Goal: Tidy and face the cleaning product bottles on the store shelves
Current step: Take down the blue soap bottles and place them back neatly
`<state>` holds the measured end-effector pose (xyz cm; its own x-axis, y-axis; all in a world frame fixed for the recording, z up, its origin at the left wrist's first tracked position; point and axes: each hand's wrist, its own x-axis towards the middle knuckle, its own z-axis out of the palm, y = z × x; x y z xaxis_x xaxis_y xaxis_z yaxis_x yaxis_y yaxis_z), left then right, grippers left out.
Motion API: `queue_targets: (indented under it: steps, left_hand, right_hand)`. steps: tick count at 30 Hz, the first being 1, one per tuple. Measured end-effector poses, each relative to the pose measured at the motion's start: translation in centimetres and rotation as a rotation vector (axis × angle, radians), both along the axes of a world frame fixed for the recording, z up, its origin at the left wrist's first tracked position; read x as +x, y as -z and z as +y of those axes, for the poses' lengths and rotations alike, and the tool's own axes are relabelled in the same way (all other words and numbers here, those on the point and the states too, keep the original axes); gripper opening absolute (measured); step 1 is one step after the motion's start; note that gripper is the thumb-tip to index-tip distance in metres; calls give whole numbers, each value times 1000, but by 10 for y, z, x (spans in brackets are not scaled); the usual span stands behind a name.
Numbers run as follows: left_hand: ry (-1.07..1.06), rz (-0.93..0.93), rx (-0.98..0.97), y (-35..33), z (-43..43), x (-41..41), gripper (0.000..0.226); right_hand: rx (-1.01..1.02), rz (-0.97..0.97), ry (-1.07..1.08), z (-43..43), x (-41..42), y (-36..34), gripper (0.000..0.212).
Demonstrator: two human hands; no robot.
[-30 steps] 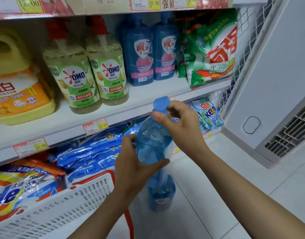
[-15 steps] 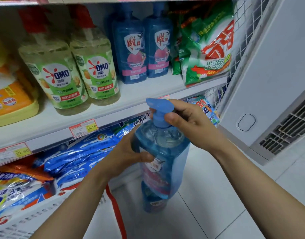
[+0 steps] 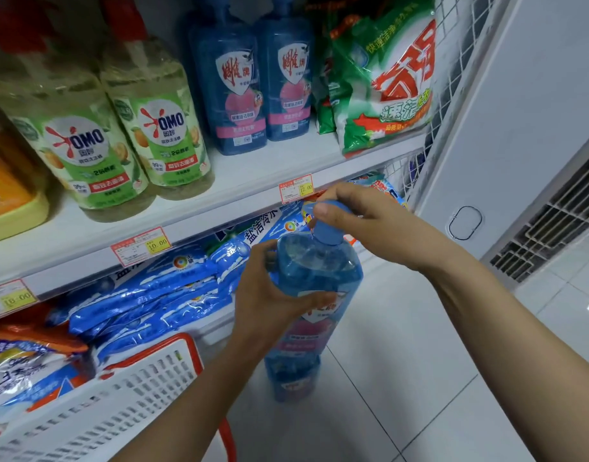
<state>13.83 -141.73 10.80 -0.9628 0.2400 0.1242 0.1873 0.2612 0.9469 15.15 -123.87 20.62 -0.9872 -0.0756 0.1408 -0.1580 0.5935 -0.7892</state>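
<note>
I hold a blue pump bottle (image 3: 319,278) with a pink label upright in front of the lower shelf. My left hand (image 3: 269,298) wraps its shoulder from the left. My right hand (image 3: 363,221) grips its blue pump head from above. Below it, a second blue bottle (image 3: 291,381) stands on the floor. On the white shelf (image 3: 253,181), two matching blue bottles (image 3: 253,81) stand side by side, labels facing me. Left of them are two green-labelled OMO bottles (image 3: 119,128) with red pumps.
A green and white detergent bag (image 3: 386,81) leans at the shelf's right end. A yellow jug (image 3: 9,201) sits far left. Blue bags (image 3: 153,295) fill the lower shelf. A white and red basket (image 3: 119,395) is at lower left. A white cabinet (image 3: 519,128) stands to the right.
The bottle has turned in my hands, so its pink label faces me more. My right hand has shifted onto the top of the pump head. The camera has moved closer to the shelf.
</note>
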Motion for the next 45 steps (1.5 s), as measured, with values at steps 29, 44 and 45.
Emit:
queue_targets:
  steps: [29, 44, 45]
  left_hand:
    - [340, 46, -1016, 110, -9, 14, 35]
    - [385, 98, -982, 118, -10, 40, 28]
    - [399, 90, -992, 117, -10, 37, 28]
  right_hand:
    - [167, -216, -139, 63, 23, 190, 35]
    - [154, -250, -346, 65, 45, 235, 31]
    - [163, -263, -359, 65, 46, 234, 30]
